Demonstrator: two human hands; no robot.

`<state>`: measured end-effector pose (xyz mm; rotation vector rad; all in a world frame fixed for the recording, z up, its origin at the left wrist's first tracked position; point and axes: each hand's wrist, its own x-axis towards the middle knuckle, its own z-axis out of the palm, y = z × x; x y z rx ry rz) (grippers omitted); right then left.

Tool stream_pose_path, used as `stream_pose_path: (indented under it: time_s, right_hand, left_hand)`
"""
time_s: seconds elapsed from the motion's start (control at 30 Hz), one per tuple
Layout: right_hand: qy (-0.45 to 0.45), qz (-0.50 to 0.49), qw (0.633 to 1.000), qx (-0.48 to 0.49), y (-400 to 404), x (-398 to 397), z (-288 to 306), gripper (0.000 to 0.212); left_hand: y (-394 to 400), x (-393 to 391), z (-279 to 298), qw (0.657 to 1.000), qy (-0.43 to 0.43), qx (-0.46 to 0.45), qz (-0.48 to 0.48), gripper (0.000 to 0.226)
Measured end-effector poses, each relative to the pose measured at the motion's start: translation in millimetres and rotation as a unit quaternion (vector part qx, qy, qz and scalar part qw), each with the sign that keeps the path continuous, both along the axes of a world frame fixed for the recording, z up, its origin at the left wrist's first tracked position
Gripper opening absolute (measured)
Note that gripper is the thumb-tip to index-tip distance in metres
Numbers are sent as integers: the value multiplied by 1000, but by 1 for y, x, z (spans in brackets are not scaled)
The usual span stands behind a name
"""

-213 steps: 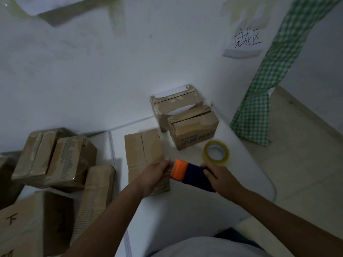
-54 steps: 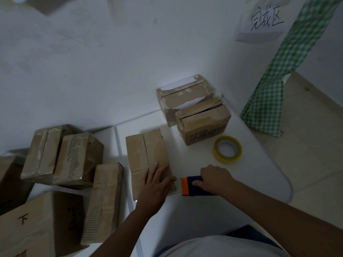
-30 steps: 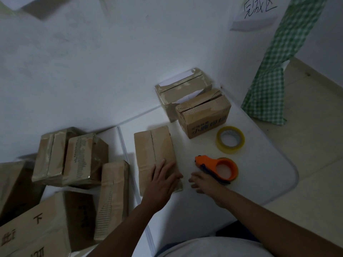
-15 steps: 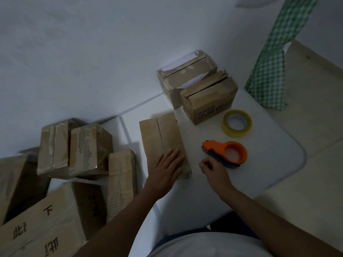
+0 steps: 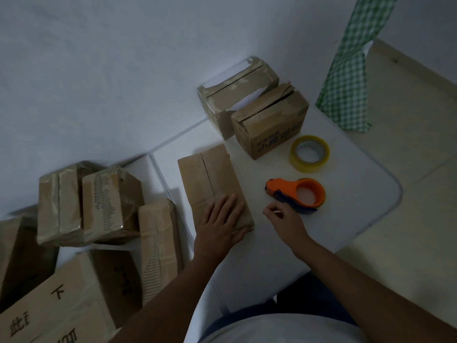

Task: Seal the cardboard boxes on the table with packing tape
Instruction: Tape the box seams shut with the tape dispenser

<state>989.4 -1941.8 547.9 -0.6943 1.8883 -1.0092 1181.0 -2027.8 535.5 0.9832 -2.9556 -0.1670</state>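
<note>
With the left hand (image 5: 221, 222) flat on the flat box (image 5: 212, 184), the right hand (image 5: 284, 217) (loosely curled, empty) sits just short of the tape dispenser (image 5: 296, 194), probably gripped next to tape the seam.

The white table (image 5: 333, 219) has a round corner; a flat brown box (image 5: 205, 174) lies near its middle; two more boxes stand at the back, the taped box (image 5: 232, 95) by the wall and the box with blue letters (image 5: 274, 127) touching it in front; a yellow tape roll (image 5: 309, 157) lies flat; just beside it lies an orange tape holder (image 5: 296, 194); a second white top (image 5: 138, 167) on the left, maybe another table, carries more boxes (image 5: 91, 204).
</note>
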Motion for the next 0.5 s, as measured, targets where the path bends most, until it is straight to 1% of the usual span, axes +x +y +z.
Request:
stream_pose_path:
  time_s: [0.1, 0.17, 0.23, 0.4, 0.5]
  right_hand:
    - [-30, 13, 999, -9, -1, 2, -2, 11]
    - [-24, 19, 999, -21, -2, 2, -3, 11]
    - [-12, 26, 999, -32, -2, 0, -4, 14]
    - [-4, 55, 998, -41, 0, -5, -8, 16]
    - [-1, 71, 996, -60, 0, -5, -9, 15]
  left_hand:
    - [1, -1, 2, 1000, 5, 8, 8, 74]
    - [0, -8, 5, 999, 15, 20, 38, 71]
    - [-1, -16, 6, 998, 4, 5, 56, 68]
    - [5, -24, 2, 998, 1, -34, 45, 75]
    - [1, -18, 7, 999, 18, -15, 38, 73]
